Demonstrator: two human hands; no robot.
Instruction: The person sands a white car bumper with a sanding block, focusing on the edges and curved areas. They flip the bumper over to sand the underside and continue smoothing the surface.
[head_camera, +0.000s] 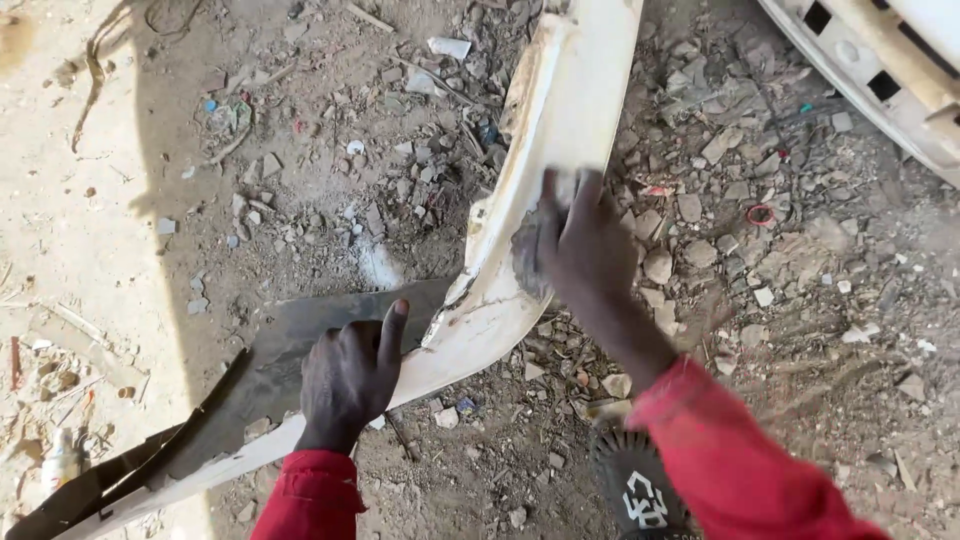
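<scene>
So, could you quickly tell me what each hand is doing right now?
Left hand: open, pressing on the white bumper panel.
Right hand: on the panel's curve; grip cannot be told.

The bumper (560, 110) looks like white painted plastic, scuffed and dull, with a grey sanded patch under the right hand (585, 245). Its inner side is matt dark grey. The ground (760, 300) is rough dirt and rubble. Sleeves (735, 470) are red cloth.

Both hands (350, 375) (580, 240) press on white bumper (560, 100)
</scene>
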